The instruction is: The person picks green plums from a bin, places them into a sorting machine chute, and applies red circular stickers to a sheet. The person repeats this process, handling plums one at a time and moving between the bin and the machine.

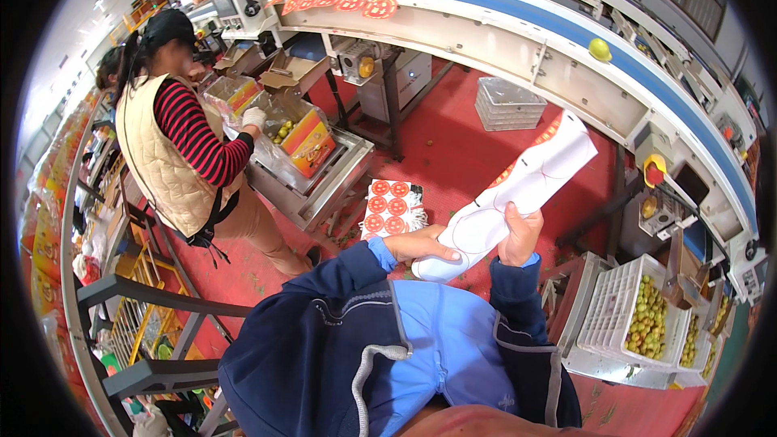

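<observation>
My left hand [419,244] grips the lower end of a long white sticker sheet [549,173], thumb on top. Around the sheet's right edge, further up, my right hand [522,233] is closed. The sheet is curled lengthwise and shows mostly its pale back with faint circle outlines; red and gold printing appears along its far left edge. Beyond my left hand lies a stack of sheets [383,203] with round red stickers, white frayed strips at its right side. What supports the stack is hard to tell.
A co-worker [176,127] stands left at an open carton [312,149] of fruit on a metal stand. A curved conveyor [485,42] carries a yellow-green fruit [600,50]. Below it sits a white crate [508,106]. A fruit-filled crate [607,328] stands right; dark metal rails [158,297] are left.
</observation>
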{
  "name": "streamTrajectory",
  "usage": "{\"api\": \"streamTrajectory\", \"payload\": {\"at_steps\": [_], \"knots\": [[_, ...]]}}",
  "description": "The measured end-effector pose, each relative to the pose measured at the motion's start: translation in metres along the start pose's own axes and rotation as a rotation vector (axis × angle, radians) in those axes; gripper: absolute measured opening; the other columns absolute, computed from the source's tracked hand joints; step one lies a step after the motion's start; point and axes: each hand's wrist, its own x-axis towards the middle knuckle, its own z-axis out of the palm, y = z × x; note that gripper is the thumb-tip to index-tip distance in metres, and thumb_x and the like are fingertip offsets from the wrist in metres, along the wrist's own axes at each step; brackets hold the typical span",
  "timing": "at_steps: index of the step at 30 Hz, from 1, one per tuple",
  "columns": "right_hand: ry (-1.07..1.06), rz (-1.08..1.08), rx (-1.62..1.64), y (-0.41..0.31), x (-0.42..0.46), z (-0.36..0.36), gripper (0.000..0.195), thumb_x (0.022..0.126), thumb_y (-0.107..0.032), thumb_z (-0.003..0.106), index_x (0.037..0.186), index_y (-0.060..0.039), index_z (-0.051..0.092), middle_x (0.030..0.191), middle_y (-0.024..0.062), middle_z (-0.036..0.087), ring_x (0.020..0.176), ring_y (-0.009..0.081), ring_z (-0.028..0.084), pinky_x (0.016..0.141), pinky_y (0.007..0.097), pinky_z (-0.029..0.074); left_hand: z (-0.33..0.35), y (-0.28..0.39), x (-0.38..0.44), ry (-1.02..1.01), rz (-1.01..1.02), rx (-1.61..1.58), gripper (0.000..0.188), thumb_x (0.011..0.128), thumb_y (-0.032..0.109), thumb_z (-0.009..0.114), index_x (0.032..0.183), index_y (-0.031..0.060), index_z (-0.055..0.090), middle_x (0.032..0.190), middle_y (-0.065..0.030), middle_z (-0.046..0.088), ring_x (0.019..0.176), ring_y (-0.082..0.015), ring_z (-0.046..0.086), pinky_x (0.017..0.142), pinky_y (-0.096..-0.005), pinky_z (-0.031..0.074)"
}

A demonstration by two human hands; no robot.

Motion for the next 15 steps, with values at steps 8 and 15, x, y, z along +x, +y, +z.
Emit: {"api": "streamTrajectory", "payload": {"at_steps": [8, 15], "knots": [[-0.084, 0.107, -0.015, 0.005, -0.001, 0.009, 0.042, 0.081, 0.002, 0.068, 0.12, 0.0071, 0.056, 0.114, 0.0118, 0.064, 0.106, 0.0231, 0.061, 0.097, 0.0357, 0.045, 0.005, 0.006, 0.01, 0.493, 0.312, 0.4, 0.037, 0.081, 0.018, 0.073, 0.11, -0.0031, 0.064, 0.095, -0.0119, 0.07, 0.087, -0.0169, 0.066, 0.08, -0.0322, 0.052], [0.067, 0.018, -0.411, -0.003, -0.007, 0.013, 0.035, 0.082, 0.005, 0.06, 0.116, 0.0105, 0.058, 0.111, 0.0146, 0.065, 0.1, 0.0216, 0.062, 0.09, 0.0344, 0.048, 0.019, 0.013, 0.014, 0.577, 0.338, 0.466, 0.031, 0.083, 0.022, 0.074, 0.099, -0.0043, 0.067, 0.084, -0.0103, 0.071, 0.073, -0.0098, 0.063, 0.063, -0.0292, 0.05]]}}
